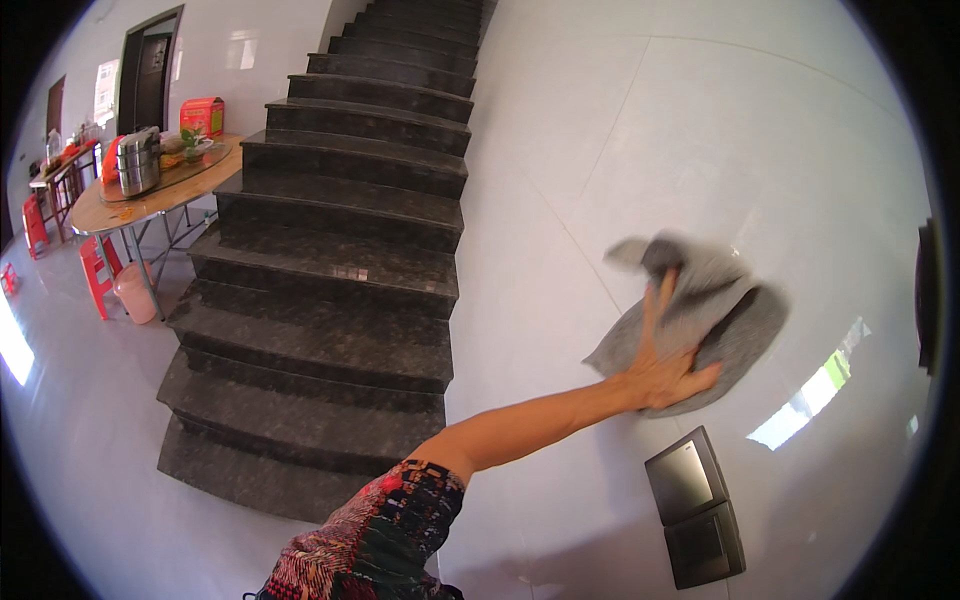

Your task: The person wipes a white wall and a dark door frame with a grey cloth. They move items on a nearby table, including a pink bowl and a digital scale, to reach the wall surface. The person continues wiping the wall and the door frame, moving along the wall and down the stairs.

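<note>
Right now the right hand [668,368] presses a grey cloth [700,315] flat against the white tiled wall [620,130] with fingers spread open, so the loosely bunched upper fold could slip free, or the cloth could catch the dark switch panel [695,505] just below.

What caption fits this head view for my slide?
A right hand presses a grey cloth flat against a glossy white tiled wall, above two dark switch panels, beside dark stone stairs.

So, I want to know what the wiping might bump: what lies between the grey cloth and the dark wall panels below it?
In the head view, only bare glossy white wall tile separates the grey cloth from the dark wall panels.
</note>
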Demonstrator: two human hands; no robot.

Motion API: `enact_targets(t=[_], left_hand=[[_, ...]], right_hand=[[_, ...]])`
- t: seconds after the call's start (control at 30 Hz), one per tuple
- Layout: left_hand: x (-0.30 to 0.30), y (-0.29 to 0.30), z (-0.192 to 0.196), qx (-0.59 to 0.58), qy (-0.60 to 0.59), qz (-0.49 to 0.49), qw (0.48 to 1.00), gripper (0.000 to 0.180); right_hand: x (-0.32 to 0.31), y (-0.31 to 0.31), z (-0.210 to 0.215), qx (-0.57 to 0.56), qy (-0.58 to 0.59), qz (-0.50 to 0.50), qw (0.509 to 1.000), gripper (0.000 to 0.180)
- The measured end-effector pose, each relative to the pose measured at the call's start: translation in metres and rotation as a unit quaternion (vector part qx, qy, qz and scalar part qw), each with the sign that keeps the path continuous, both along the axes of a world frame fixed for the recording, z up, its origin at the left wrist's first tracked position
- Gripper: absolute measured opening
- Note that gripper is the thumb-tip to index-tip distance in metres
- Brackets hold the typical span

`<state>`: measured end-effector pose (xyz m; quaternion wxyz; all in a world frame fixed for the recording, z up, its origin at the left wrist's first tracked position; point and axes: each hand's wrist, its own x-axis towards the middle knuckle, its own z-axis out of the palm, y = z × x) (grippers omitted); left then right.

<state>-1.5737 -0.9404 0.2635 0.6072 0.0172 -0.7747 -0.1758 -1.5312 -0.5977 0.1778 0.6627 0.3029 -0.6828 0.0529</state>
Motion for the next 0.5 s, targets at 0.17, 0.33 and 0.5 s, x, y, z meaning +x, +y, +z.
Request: enact_targets(t=[0.17, 0.33, 0.5], left_hand=[[-0.019, -0.005, -0.114, -0.06, -0.019, 0.073, 0.995, 0.071], [-0.029, -0.012, -0.178, 0.075, -0.142, 0.036, 0.986, 0.074], [-0.011, -0.047, -0.106, 0.171, -0.077, -0.012, 0.982, 0.07]], right_hand=[[0.001, 0.004, -0.001, 0.02, -0.012, 0.019, 1.0, 0.02], [0.0, 0.008, -0.009, 0.008, -0.021, 0.032, 0.999, 0.021], [-0.005, 0.009, -0.019, -0.004, -0.03, -0.021, 0.999, 0.019]])
